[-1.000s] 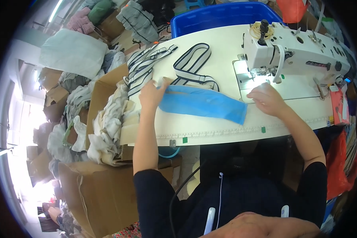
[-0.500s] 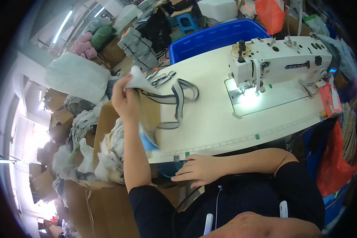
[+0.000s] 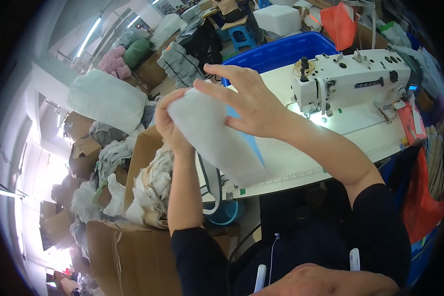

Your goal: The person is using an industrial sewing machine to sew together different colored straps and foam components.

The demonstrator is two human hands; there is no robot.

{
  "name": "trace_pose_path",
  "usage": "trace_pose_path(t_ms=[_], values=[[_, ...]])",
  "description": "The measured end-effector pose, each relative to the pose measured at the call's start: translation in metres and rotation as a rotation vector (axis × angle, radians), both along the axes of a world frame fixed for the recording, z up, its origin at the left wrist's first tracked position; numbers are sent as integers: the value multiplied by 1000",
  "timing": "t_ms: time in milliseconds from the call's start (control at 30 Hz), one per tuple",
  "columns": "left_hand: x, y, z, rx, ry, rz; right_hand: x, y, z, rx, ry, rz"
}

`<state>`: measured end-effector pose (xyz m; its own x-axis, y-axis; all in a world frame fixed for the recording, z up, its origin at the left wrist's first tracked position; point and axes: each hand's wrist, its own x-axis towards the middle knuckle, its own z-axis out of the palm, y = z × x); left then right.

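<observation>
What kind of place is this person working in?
Most likely a garment sewing workshop. An industrial sewing machine stands on a white worktable, and cardboard boxes stuffed with fabric pieces crowd the floor beside it.

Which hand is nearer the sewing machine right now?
The right hand: it grips the white fabric piece on the side facing the sewing machine. The left hand holds the far edge.

brown cardboard boxes (image 3: 133,246) stand far left, beside a white plastic-wrapped bundle (image 3: 106,101).
</observation>
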<state>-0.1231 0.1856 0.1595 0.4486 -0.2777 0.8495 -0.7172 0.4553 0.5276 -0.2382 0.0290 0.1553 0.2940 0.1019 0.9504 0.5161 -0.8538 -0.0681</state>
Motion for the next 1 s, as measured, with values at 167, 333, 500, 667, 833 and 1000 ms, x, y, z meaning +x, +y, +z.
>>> trace_pose_path(t_ms=[167,333,500,667,833,1000], values=[[8,-2,-20,-62,139,-104,-2,-41,-5,-58,151,162],[6,-16,-32,-23,95,-136,-10,-35,2,-205,171,68],[-2,-28,-38,-4,43,-76,-15,-40,5,-281,159,114],[-10,-34,-60,54,-1,-22,2,-31,-8,-419,-71,76],[-30,-45,-90,369,381,-136,0,-48,-7,-180,-94,57],[-37,-32,-93,853,405,-120,-10,-58,-11,-5,-143,61]])
